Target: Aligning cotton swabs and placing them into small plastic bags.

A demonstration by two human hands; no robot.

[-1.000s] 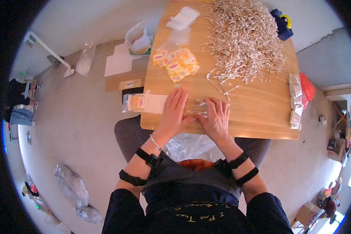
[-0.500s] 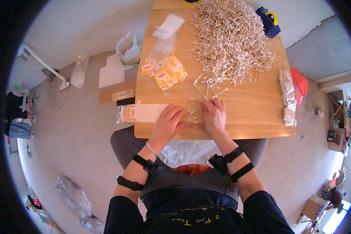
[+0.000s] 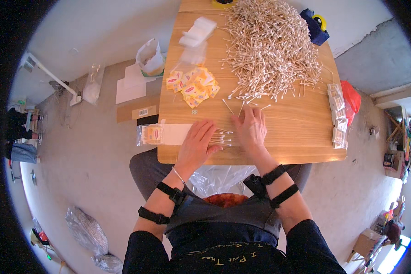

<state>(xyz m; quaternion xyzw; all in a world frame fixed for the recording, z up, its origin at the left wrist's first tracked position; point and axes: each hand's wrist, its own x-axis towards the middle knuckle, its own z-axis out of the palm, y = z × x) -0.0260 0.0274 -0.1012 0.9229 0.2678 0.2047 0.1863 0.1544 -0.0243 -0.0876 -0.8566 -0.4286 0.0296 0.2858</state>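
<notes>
Packs (image 3: 337, 107) stand filled, the pile (image 3: 271, 50) loose. Left hand (image 3: 197, 139) covers swabs (image 3: 223, 138), right hand (image 3: 251, 129) nearby; I cannot tell grips.

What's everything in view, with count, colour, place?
table: one, wooden, centre
swab heap: one, whitish, far side
cards: one pile, yellow, left of heap
sheets: one stack, white, beyond cards
strip: one, white, table's left
labelled pack: one, clear-yellow, left edge
packs: several, clear, right edge
tape holder: one, dark blue, far right
bag: one, red, beyond packs
cardboard: one, brown, left floor
left hand: one, bare, over swabs
right hand: one, bare, near loose swabs
</notes>
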